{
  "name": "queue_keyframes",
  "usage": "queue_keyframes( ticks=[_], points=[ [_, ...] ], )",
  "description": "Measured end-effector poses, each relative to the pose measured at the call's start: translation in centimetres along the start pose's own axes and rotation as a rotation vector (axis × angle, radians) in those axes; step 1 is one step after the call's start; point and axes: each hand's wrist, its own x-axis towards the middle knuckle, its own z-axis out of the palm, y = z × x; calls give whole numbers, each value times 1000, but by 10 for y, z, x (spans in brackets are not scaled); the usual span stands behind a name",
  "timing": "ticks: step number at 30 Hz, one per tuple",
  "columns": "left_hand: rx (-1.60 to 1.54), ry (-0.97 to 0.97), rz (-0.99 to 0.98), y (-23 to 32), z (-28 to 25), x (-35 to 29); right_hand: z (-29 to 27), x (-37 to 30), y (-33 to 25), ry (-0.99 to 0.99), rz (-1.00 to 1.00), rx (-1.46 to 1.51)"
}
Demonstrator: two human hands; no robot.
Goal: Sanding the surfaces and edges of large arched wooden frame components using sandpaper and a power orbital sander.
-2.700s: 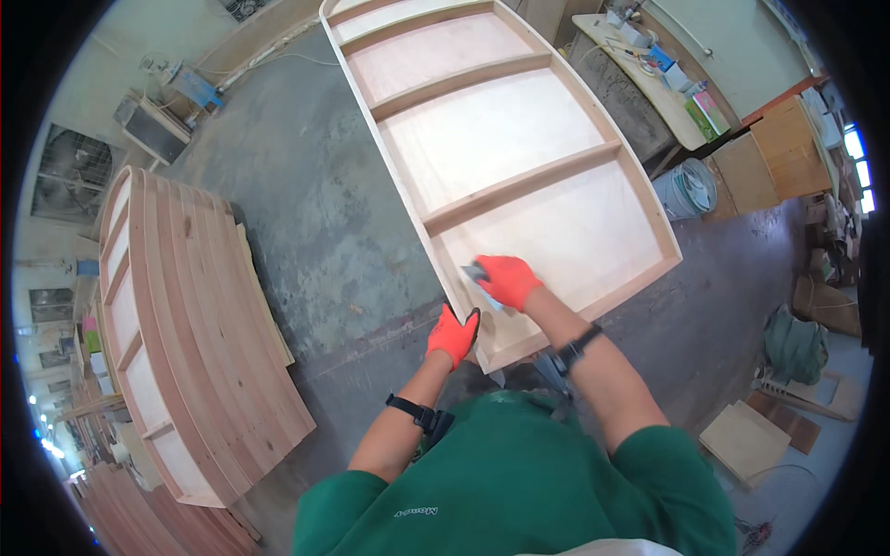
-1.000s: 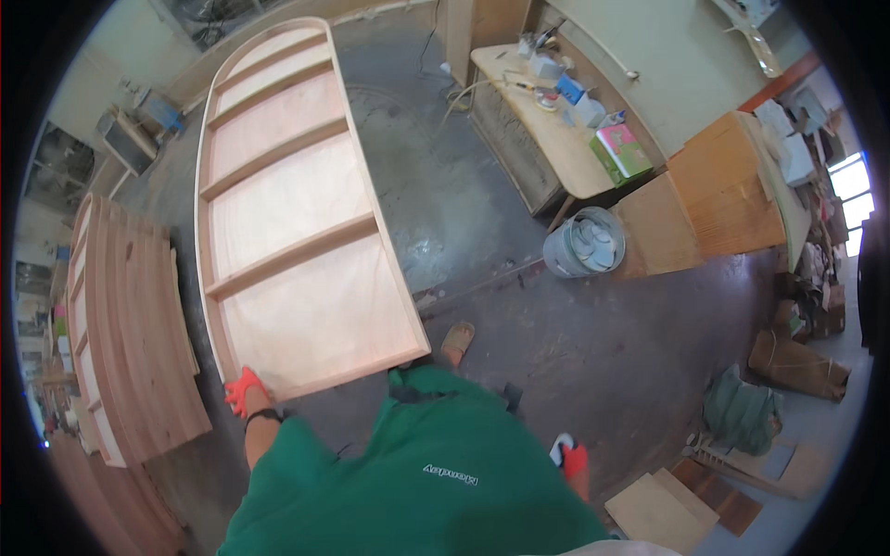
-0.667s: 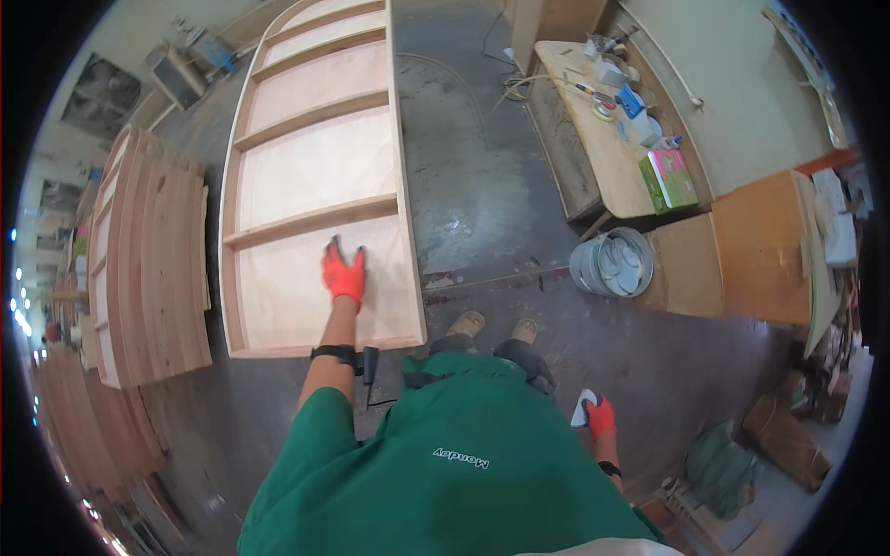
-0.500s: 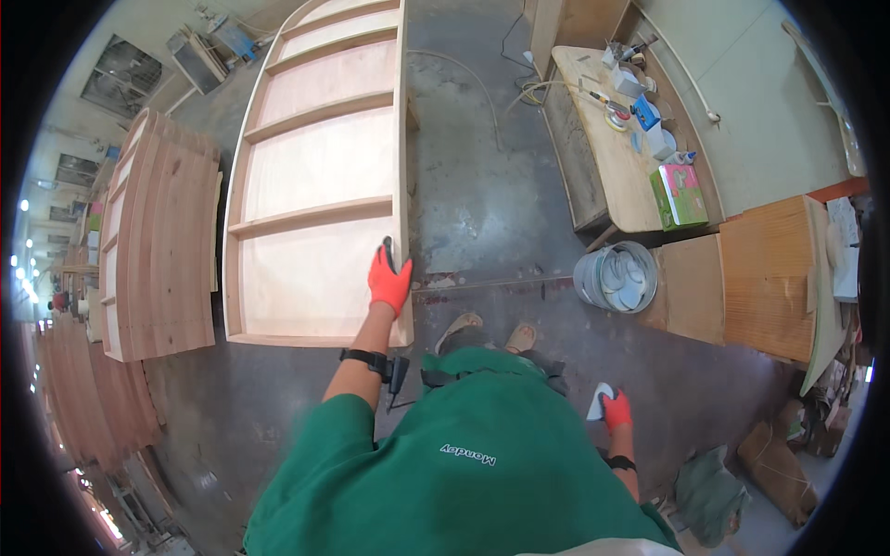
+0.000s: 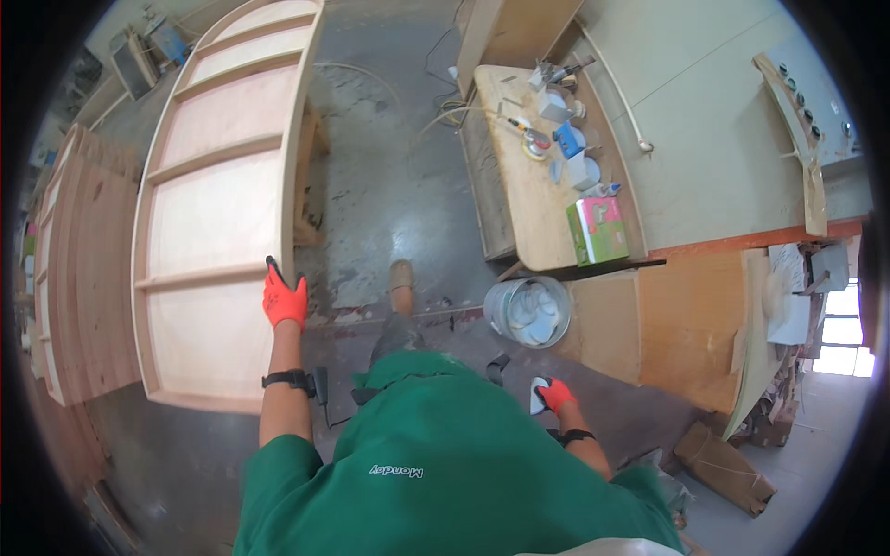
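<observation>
A long, shallow wooden frame (image 5: pixel 213 225) with a pale panel, several crossbars and a rounded far end lies at the left. My left hand (image 5: pixel 285 301), in a red glove with dark fingertips, rests on its right side rail beside the nearest crossbar. The index finger and thumb are spread apart over the rail. On my right, low beside my body, my right hand (image 5: pixel 558 397) wears a matching glove. Its fingers close around a small white piece (image 5: pixel 537 396), perhaps sandpaper; its far side is hidden by the glove.
More stacked wooden frames (image 5: pixel 97 269) stand at the far left. A workbench (image 5: pixel 533 213) at the right carries a sander (image 5: pixel 535 148), boxes and a green-pink pack (image 5: pixel 598 230). Close by stands a bucket (image 5: pixel 496 310) holding white discs. Boards (image 5: pixel 691 324) lean beyond it.
My left hand has slid forward along the rail to the nearest crossbar. One foot has stepped forward and my view has turned right. The white piece stays in my right hand.
</observation>
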Motion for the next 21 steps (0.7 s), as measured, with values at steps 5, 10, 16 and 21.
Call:
queue_keyframes(
  ticks=[5,10,16,21],
  points=[
    [-82,-72,-150,1,-3,35,-47,46,-108,-82,-134,62],
    [19,-405,-87,-7,-34,81,-86,122,-202,54,-319,-158],
    [253,-802,-99,-12,-27,125,-158,178,-309,125,-408,-90],
    [190,-828,-174,-46,-19,131,-208,237,-356,150,-420,-69]
  ],
)
